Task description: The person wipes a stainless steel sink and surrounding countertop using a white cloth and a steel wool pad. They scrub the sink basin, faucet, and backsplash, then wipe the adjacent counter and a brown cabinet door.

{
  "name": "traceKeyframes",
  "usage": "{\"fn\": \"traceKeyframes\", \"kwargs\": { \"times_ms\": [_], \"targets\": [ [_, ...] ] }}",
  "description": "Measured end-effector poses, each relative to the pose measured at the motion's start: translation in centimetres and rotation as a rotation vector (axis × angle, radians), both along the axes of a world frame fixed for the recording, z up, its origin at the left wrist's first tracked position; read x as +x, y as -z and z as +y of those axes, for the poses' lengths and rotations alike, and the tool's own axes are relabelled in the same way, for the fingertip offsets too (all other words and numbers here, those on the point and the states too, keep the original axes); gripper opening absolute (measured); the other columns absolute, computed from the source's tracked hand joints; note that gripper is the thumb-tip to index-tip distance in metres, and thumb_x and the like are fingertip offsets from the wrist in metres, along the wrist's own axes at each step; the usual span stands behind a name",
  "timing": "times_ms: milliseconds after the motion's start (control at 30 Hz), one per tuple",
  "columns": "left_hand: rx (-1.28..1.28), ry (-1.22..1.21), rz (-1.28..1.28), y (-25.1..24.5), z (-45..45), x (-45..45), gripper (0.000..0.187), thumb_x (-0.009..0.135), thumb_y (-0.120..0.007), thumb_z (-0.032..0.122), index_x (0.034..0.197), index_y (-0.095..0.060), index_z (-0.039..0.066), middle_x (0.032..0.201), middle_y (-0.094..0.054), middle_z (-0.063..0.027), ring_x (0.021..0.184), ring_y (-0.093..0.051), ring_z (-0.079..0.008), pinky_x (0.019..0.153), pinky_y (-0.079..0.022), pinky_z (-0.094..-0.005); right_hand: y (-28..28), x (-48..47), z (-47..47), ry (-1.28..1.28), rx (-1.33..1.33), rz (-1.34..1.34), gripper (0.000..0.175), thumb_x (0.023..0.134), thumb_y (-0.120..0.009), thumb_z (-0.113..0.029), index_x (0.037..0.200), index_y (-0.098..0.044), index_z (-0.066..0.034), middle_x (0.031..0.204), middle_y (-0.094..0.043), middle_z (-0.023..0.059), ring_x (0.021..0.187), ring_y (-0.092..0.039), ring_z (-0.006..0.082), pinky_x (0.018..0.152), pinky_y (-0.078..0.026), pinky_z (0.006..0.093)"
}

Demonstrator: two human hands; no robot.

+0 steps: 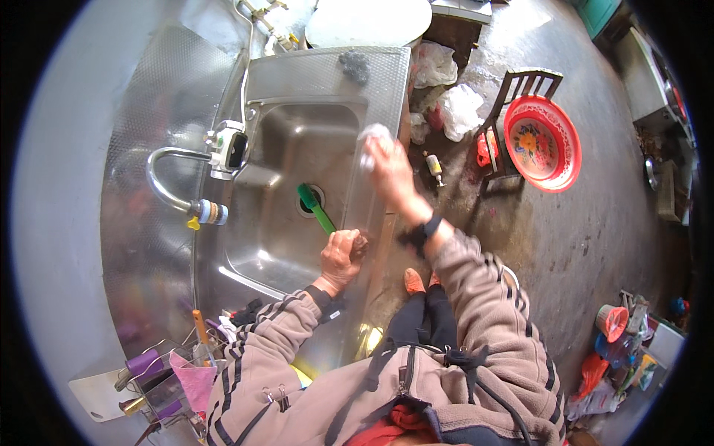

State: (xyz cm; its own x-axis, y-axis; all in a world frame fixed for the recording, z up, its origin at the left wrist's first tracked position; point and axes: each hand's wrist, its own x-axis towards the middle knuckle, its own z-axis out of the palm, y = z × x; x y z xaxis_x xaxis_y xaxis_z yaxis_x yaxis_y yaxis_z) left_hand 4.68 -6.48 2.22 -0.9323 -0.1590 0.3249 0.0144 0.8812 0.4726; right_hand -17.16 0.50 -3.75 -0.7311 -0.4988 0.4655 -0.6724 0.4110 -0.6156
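My left hand [341,257] is closed at the near right edge of the stainless steel sink [279,240], by the handle end of a green brush [319,209]. The brush head rests over the drain; a brown, rough item [359,248] shows at the finger side of this hand, too unclear to name. Above the sink's right rim, my right hand [389,167] is blurred and holds a whitish, crumpled thing [375,134] that may be a cloth or a bag. The curved faucet [167,192] with a filter tip stands at the left.
A dark scouring pad [355,66] lies on the far counter. Plastic bags [458,111] and a pump bottle [433,166] are on the floor at the right, near a chair [502,106] with a red patterned basin [542,144]. A utensil rack [162,384] stands at the lower left.
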Motion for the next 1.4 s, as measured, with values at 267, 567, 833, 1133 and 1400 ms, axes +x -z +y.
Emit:
{"fn": "traceKeyframes", "kwargs": {
  "times_ms": [267,567,833,1133,1400],
  "targets": [
    [0.001,-0.020,0.007,0.9,-0.1,0.2,0.046,0.066,-0.069,0.004,0.110,-0.057,0.008,0.100,-0.059,-0.0099,0.088,-0.058,-0.0318,0.074,-0.051,-0.0406,-1.4,-11.5,-1.6,-0.072,-0.042,-0.072,0.046,0.084,-0.061,-0.012,0.129,-0.053,-0.0054,0.137,-0.048,0.0176,0.129,-0.043,0.0360,0.108,-0.036,0.0410],
    [-0.031,-0.051,-0.027,1.0,0.2,0.4,0.049,0.065,-0.073,0.006,0.111,-0.057,0.009,0.101,-0.059,-0.0099,0.087,-0.058,-0.0317,0.072,-0.050,-0.0404,-0.5,15.0,5.2,-0.096,-0.434,-0.368,0.060,0.078,-0.060,0.006,0.136,-0.049,-0.0054,0.144,-0.041,0.0192,0.137,-0.035,0.0392,0.111,-0.032,0.0441],
    [-0.109,-0.062,-0.056,1.7,-0.1,1.0,0.046,0.068,-0.069,0.006,0.112,-0.058,0.006,0.100,-0.058,-0.0143,0.087,-0.056,-0.0340,0.077,-0.048,-0.0416,0.5,4.6,-0.7,0.112,-0.808,-0.513,0.057,0.085,-0.060,0.000,0.140,-0.045,-0.0051,0.146,-0.040,0.0181,0.136,-0.037,0.0349,0.110,-0.032,0.0394],
    [-0.122,-0.038,-0.062,1.3,0.0,0.9,0.047,0.070,-0.073,0.013,0.113,-0.057,0.004,0.102,-0.059,-0.0142,0.090,-0.057,-0.0340,0.079,-0.047,-0.0423,-0.5,14.9,5.0,-0.074,-0.751,-0.612,0.055,0.087,-0.064,-0.006,0.139,-0.046,-0.0058,0.144,-0.041,0.0183,0.135,-0.039,0.0345,0.110,-0.033,0.0410],
    [-0.139,-0.059,-0.101,1.2,-0.1,1.4,0.047,0.075,-0.073,0.013,0.116,-0.055,0.004,0.104,-0.057,-0.0149,0.091,-0.056,-0.0329,0.081,-0.047,-0.0414,11.6,9.0,0.2,0.115,-1.024,-0.942,0.051,0.092,-0.045,0.000,0.142,-0.039,-0.0027,0.145,-0.042,0.0131,0.131,-0.042,0.0237,0.111,-0.031,0.0328]
  ]
}}
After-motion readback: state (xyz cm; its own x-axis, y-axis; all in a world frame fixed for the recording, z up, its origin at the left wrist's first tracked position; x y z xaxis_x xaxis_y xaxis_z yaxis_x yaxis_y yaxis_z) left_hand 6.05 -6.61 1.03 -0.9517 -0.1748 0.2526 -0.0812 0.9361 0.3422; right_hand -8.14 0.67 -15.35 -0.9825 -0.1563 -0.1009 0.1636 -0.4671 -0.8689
